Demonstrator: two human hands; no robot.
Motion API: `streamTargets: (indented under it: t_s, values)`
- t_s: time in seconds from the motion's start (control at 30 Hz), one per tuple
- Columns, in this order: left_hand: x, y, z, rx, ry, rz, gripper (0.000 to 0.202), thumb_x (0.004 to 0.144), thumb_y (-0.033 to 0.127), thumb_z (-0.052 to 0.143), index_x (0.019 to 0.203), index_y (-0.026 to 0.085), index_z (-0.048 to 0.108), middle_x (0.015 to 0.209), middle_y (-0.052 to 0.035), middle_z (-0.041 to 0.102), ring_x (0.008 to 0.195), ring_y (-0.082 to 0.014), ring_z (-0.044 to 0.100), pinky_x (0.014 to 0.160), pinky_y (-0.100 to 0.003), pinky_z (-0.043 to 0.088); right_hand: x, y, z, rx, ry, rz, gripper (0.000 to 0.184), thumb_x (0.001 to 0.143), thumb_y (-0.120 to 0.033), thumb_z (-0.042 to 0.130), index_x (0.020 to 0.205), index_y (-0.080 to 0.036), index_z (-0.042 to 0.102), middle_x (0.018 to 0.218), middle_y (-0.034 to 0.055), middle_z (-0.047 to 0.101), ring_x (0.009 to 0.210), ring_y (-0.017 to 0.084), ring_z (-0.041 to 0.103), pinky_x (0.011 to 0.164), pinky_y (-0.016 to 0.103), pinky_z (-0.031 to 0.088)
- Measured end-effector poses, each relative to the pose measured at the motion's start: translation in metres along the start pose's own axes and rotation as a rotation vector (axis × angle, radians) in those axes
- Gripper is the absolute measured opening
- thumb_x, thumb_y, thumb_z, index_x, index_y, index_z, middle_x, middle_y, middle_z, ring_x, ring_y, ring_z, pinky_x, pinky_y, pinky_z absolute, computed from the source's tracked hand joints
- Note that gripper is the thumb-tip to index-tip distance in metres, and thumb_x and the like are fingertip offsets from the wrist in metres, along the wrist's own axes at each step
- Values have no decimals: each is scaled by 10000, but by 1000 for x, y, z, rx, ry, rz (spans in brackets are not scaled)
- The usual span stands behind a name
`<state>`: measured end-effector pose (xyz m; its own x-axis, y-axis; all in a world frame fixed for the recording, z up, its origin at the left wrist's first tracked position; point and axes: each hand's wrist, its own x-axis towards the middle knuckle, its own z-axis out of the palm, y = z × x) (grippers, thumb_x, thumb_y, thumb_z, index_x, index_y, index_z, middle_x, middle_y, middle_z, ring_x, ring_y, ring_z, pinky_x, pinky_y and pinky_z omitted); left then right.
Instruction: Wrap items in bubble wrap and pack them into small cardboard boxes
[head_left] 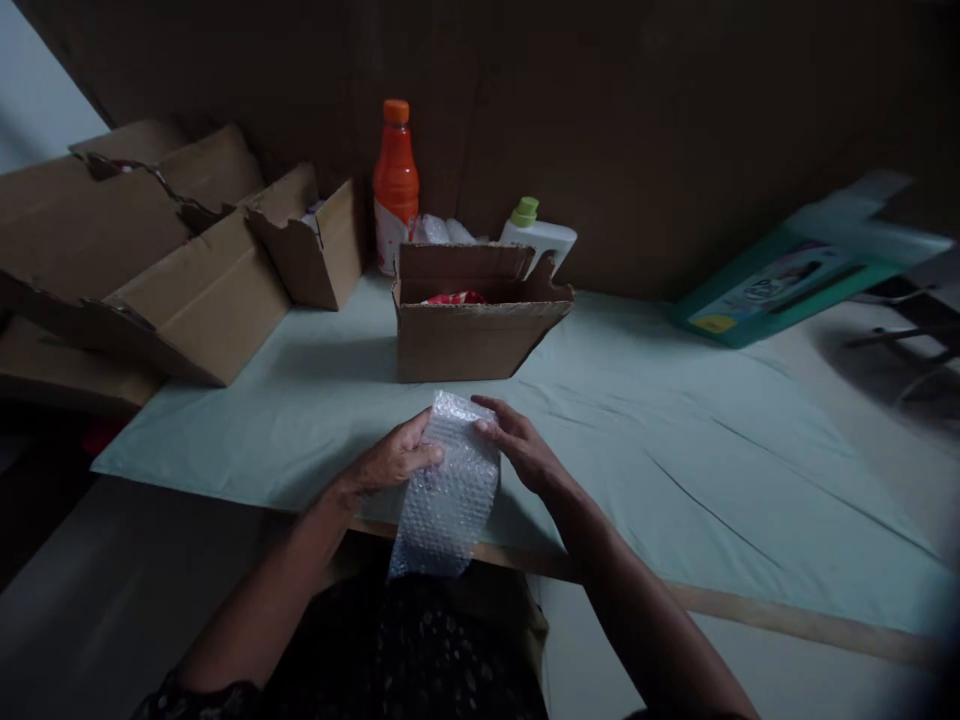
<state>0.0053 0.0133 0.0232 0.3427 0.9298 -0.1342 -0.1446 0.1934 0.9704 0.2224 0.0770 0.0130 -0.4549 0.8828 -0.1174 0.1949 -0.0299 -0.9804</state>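
I've got the bubble wrap (448, 490) between my left hand (394, 458) and right hand (519, 445), near table (675, 470) edge; open box (472, 325) just beyond, bottle (395, 185) behind it, far left.

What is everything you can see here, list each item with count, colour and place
table cover: one, pale green, across the work surface
bubble wrap: one, clear, held over its near edge
open box: one, brown cardboard, centre, something red inside
orange bottle: one, orange, behind the open box
white bottle: one, white with green cap, right of the orange bottle
cardboard boxes: at least two, brown, far left
flat carton: one, teal, far right, tilted
left hand: one, grips the bubble wrap's left edge
right hand: one, grips its upper right edge
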Motion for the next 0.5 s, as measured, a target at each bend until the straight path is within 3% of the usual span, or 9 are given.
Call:
streamTargets:
  t_s: [0.07, 0.2, 0.33, 0.5]
  values:
    - [4, -1, -2, 58, 5, 1, 558, 822, 382, 652, 1334, 178, 567, 918, -58, 674, 779, -180, 621, 721, -305, 514, 3, 0, 2, 102, 63, 4, 551, 777, -529, 734, 1191, -178, 642, 995, 64, 717, 804, 182, 640, 743, 320, 517]
    - [15, -8, -22, 234, 266, 78, 582, 815, 436, 676, 1312, 148, 586, 928, -63, 682, 826, -180, 647, 783, -313, 521, 19, 7, -2, 149, 120, -9, 460, 695, -542, 783, 948, -180, 655, 799, 11, 676, 678, 144, 575, 640, 267, 464]
    - [37, -9, -46, 381, 461, 159, 437, 768, 366, 683, 1145, 144, 679, 949, -69, 708, 835, -175, 663, 777, -298, 536, 31, 18, -5, 122, 112, 11, 461, 673, -555, 772, 909, -190, 621, 731, -13, 631, 635, 133, 534, 583, 242, 409]
    - [71, -5, -64, 447, 544, 159, 334, 733, 278, 653, 1031, 133, 694, 918, -76, 727, 812, -173, 666, 787, -295, 542, 34, 26, -7, 93, 113, -14, 424, 693, -495, 767, 950, -183, 643, 756, -18, 618, 670, 133, 538, 609, 238, 404]
